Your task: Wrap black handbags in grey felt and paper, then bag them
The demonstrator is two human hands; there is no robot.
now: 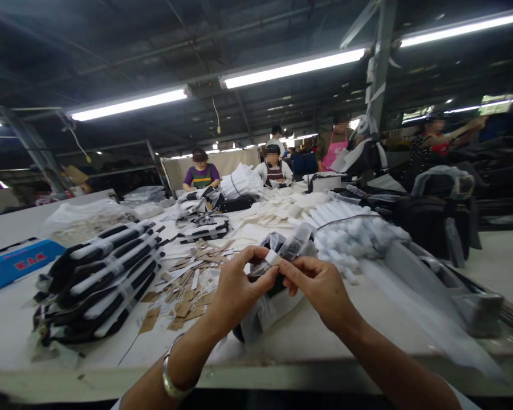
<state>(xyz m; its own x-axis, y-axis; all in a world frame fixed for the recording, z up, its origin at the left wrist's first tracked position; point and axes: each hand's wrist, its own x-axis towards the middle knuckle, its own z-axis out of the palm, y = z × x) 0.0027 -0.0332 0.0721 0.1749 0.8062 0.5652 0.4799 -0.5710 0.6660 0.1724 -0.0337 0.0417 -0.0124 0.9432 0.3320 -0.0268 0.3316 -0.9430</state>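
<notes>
My left hand (238,285) and my right hand (318,285) meet above the near edge of a white worktable (17,319). Both pinch a clear plastic bag (288,247) with a dark item inside, at a small white strip between the fingertips. More of that bagged dark item (260,310) lies on the table under my hands. A silver bracelet (171,378) circles my left wrist. A stack of bagged black-and-white items (98,279) lies to my left, and loose brown paper tags (183,296) are scattered just beyond my left hand.
A blue box (17,263) sits at far left. A bundle of white rolled pieces (350,230) and a long clear plastic sheet (427,319) lie to the right. Several people work at the table's far end (202,171), (274,165), with dark garments (431,222) piled right.
</notes>
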